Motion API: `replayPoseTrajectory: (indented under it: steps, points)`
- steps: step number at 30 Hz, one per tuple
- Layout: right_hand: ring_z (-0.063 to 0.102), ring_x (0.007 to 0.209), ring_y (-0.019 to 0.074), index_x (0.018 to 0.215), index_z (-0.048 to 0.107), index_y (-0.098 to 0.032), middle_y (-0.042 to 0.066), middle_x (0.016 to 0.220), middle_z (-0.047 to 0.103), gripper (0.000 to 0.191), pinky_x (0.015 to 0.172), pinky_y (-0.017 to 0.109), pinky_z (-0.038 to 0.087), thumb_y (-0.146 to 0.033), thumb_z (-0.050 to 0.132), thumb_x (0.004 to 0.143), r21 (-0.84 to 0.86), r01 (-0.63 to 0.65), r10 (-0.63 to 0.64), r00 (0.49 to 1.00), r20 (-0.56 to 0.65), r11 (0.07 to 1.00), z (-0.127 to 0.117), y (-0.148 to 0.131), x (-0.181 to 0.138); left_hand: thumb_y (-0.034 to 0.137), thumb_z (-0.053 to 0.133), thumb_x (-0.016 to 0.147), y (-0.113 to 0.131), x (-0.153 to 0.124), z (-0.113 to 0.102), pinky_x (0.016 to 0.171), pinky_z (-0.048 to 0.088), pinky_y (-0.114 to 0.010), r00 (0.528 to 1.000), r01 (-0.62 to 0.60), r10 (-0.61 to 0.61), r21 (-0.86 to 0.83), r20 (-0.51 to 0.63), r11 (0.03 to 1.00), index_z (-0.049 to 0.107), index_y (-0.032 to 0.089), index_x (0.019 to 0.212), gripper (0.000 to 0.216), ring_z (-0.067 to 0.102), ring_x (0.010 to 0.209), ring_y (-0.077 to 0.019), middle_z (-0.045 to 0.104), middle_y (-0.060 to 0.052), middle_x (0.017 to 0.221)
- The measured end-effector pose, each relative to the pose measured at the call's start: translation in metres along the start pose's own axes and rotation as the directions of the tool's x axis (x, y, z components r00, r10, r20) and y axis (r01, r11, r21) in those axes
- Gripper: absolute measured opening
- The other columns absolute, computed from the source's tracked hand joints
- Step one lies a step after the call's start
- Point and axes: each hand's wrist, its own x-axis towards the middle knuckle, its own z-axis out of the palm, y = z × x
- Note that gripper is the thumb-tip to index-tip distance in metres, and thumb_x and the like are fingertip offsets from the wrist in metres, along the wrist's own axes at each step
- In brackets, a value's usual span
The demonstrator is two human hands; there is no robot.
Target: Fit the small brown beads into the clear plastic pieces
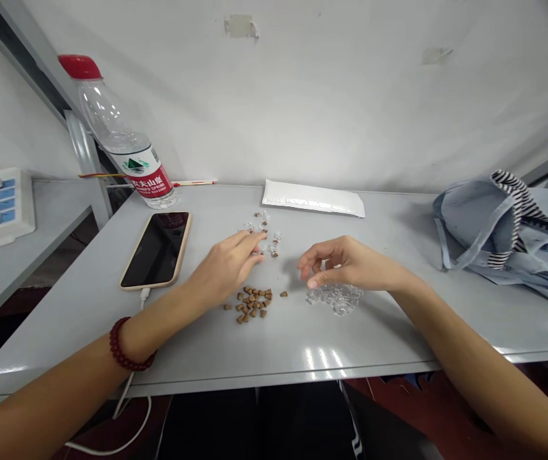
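My left hand (230,263) reaches over the grey table, its thumb and forefinger apart at the edge of a group of small clear plastic pieces with brown bits in them (276,245). Nothing shows plainly between these fingers, though the fingertips partly cover the group. Just nearer to me lies a loose pile of small brown pellets (253,303), with one pellet (284,294) off to its right. My right hand (338,263) hovers with loosely curved fingers, thumb apart, holding nothing visible. Below it is a heap of clear plastic pieces (338,298), partly hidden by the hand.
A phone (156,249) with a white charging cable (144,297) lies at left, before a water bottle (130,147) with a red cap. Along the wall rest a white packet (312,198) and a thin pen-like stick (194,183). A blue cloth bag (475,223) sits at right.
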Motion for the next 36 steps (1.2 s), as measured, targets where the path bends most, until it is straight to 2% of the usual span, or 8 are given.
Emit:
replayPoseTrajectory:
  steps: [2, 6, 11, 14, 24, 28, 32, 36]
  points:
    - [0.056, 0.07, 0.0124, 0.093, 0.069, -0.018, 0.003, 0.092, 0.07, 0.028, 0.06, 0.026, 0.043, -0.034, 0.075, 0.071, -0.109, 0.004, 0.008, 0.994, 0.106, 0.994, -0.008, -0.001, -0.003, 0.015, 0.045, 0.091, -0.002, 0.002, -0.003, 0.067, 0.05, -0.027, 0.997, 0.07, -0.07, -0.027, -0.007, 0.997, 0.057, 0.013, 0.116, 0.027, 0.061, 0.073, -0.0142, 0.064, -0.006, 0.089]
    - [0.055, 0.077, 0.014, 0.099, 0.068, -0.02, 0.003, 0.097, 0.068, 0.032, 0.064, 0.027, 0.042, -0.028, 0.076, 0.069, -0.282, 0.054, 0.008, 0.977, 0.214, 0.958, -0.011, -0.002, -0.005, 0.016, 0.047, 0.09, 0.006, 0.005, -0.014, 0.071, 0.05, -0.027, 0.991, 0.122, -0.115, -0.1, 0.073, 0.988, 0.065, 0.014, 0.099, 0.02, 0.061, 0.078, -0.0148, 0.067, -0.005, 0.09]
    - [0.057, 0.078, 0.0129, 0.094, 0.07, -0.018, 0.001, 0.09, 0.066, 0.018, 0.069, 0.026, 0.042, -0.017, 0.069, 0.076, -0.32, 0.152, -0.07, 0.965, 0.253, 0.935, -0.003, 0.001, -0.003, 0.024, 0.06, 0.085, 0.021, 0.001, -0.02, 0.081, 0.049, -0.03, 0.938, 0.089, 0.003, -0.249, 0.347, 0.964, 0.066, 0.018, 0.098, 0.016, 0.058, 0.093, -0.018, 0.067, -0.004, 0.094]
    - [0.056, 0.074, 0.012, 0.09, 0.071, -0.018, 0.002, 0.089, 0.065, 0.013, 0.066, 0.026, 0.042, -0.016, 0.067, 0.078, -0.353, 0.188, -0.113, 0.968, 0.224, 0.917, 0.0, 0.002, -0.001, 0.024, 0.059, 0.085, 0.029, -0.003, -0.012, 0.081, 0.048, -0.032, 0.906, 0.071, 0.046, -0.259, 0.422, 0.963, 0.065, 0.017, 0.102, 0.019, 0.055, 0.093, -0.0192, 0.064, -0.005, 0.092]
    - [0.059, 0.081, 0.0158, 0.095, 0.068, -0.02, 0.002, 0.091, 0.068, 0.016, 0.073, 0.031, 0.044, -0.018, 0.061, 0.081, -0.427, 0.169, -0.133, 0.985, 0.114, 0.888, 0.007, 0.003, 0.0, 0.016, 0.049, 0.09, 0.036, -0.008, 0.01, 0.077, 0.047, -0.035, 0.948, -0.092, 0.144, -0.189, 0.283, 0.978, 0.065, 0.013, 0.089, 0.016, 0.052, 0.083, -0.0187, 0.062, -0.006, 0.083]
    - [0.059, 0.078, 0.0157, 0.097, 0.067, -0.021, 0.003, 0.091, 0.068, 0.016, 0.074, 0.031, 0.047, -0.026, 0.061, 0.083, -0.334, 0.172, -0.172, 0.985, 0.031, 0.927, 0.01, 0.002, 0.001, 0.014, 0.055, 0.085, 0.04, -0.004, 0.002, 0.071, 0.049, -0.029, 0.993, 0.082, -0.052, -0.328, 0.101, 0.941, 0.064, 0.015, 0.086, 0.01, 0.056, 0.079, -0.016, 0.065, -0.003, 0.079]
    - [0.06, 0.08, 0.0163, 0.097, 0.066, -0.021, 0.004, 0.094, 0.067, 0.019, 0.077, 0.034, 0.049, -0.032, 0.061, 0.083, -0.138, 0.178, -0.188, 0.98, -0.059, 0.974, 0.02, 0.002, 0.003, 0.017, 0.06, 0.082, 0.046, -0.001, -0.005, 0.07, 0.053, -0.028, 0.955, 0.276, -0.294, -0.512, 0.049, 0.814, 0.066, 0.018, 0.085, 0.007, 0.062, 0.075, -0.0141, 0.069, -0.001, 0.08]
    - [0.061, 0.079, 0.0153, 0.103, 0.057, -0.019, 0.004, 0.093, 0.066, 0.024, 0.078, 0.035, 0.05, -0.026, 0.062, 0.08, -0.02, 0.201, -0.202, 0.975, -0.094, 0.979, 0.03, 0.003, 0.004, 0.015, 0.061, 0.082, 0.047, -0.002, -0.001, 0.076, 0.054, -0.03, 0.945, 0.284, -0.324, -0.594, 0.042, 0.752, 0.067, 0.018, 0.082, 0.007, 0.065, 0.079, -0.0146, 0.07, -0.001, 0.082]
